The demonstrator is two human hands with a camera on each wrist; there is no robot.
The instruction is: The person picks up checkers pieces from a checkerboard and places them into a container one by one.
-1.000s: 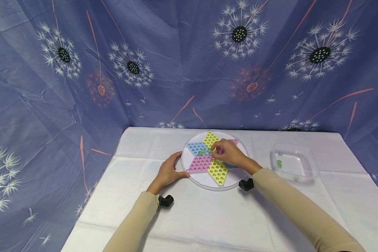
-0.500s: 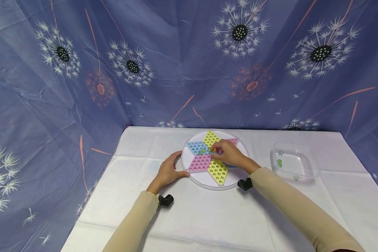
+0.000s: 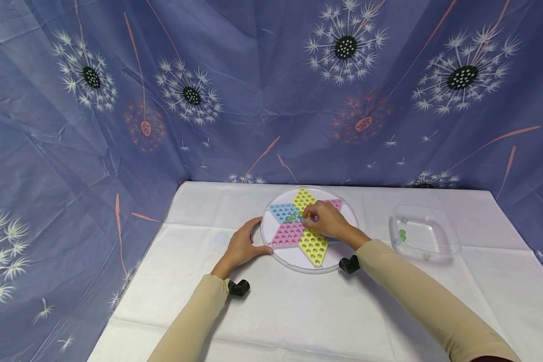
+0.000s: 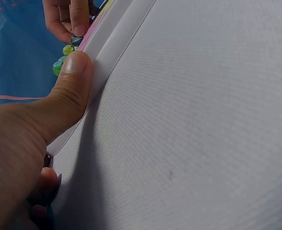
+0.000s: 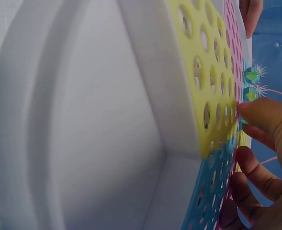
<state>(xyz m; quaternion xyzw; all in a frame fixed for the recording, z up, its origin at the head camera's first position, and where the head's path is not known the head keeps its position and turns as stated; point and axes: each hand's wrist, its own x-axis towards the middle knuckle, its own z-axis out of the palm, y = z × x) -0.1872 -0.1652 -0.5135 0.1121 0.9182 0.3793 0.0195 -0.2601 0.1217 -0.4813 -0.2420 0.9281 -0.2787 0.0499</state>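
Note:
A round white Chinese checkers board (image 3: 294, 259) with a yellow, blue and pink star of holes lies on the table. My left hand (image 3: 243, 246) holds its left rim, the thumb (image 4: 76, 72) on the edge and the other fingers spread along the side. Over the board's middle, my right hand (image 3: 328, 219) pinches a dark glass marble (image 4: 76, 40) between thumb and fingertips, low against the holes. Several green and clear marbles (image 3: 293, 217) sit in a row just left of those fingers. My right palm hides part of the star's right side.
To the right of the board stands a clear plastic container (image 3: 452, 246) with a few marbles (image 3: 402, 235) at its left side. White cloth (image 3: 298, 311) covers the table, and a blue dandelion-print curtain (image 3: 262, 90) hangs behind it.
My right hand stays at the board's middle, its wrist shifting slightly left, with only small finger movement. The left hand has not visibly moved.

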